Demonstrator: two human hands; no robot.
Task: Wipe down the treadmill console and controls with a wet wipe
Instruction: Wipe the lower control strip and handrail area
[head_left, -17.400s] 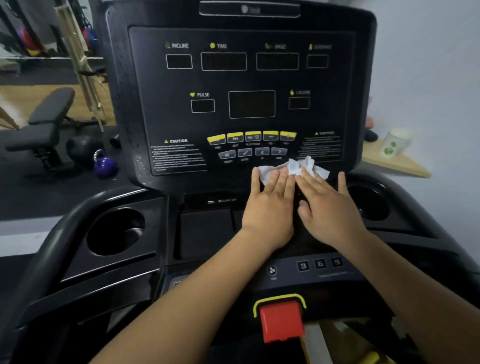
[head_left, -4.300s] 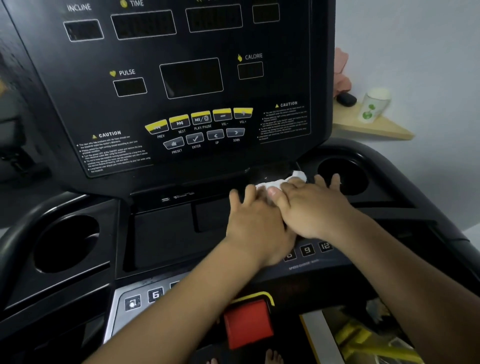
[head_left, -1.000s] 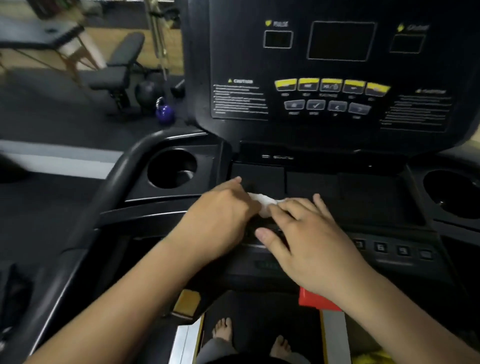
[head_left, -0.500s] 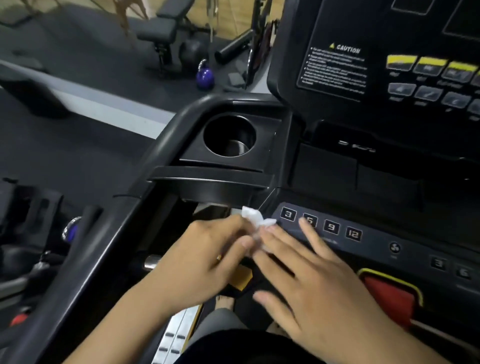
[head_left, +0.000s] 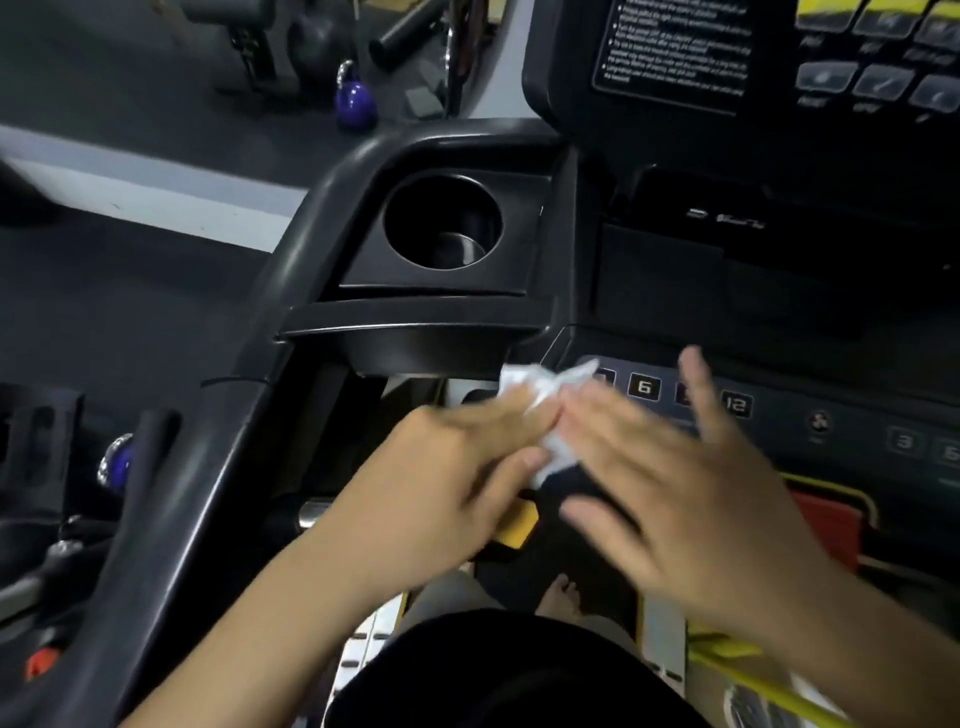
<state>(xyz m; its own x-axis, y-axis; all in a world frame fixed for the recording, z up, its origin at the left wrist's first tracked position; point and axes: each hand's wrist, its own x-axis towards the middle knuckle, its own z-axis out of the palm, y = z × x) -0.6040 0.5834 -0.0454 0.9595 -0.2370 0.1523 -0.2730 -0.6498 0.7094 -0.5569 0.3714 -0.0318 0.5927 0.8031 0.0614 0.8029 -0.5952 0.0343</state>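
Treadmill console (head_left: 675, 291), black and glossy, is seen above a dark gym floor (head_left: 130, 322) with a purple kettlebell (head_left: 356, 101). Keys marked "6" and "12" are readable. A crumpled wet wipe (head_left: 545, 395) is pinched in the left hand (head_left: 457, 467) beside the keys; the right hand (head_left: 675, 478) is spread flat, blurred.

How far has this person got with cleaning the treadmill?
Earlier the wipe went along the display's lower edge and the ledge below it, so those look done. Now both hands, left hand and right hand, hold the wipe at the left end of the number buttons. The cup holder and the red stop key have not been seen wiped, so they may remain.
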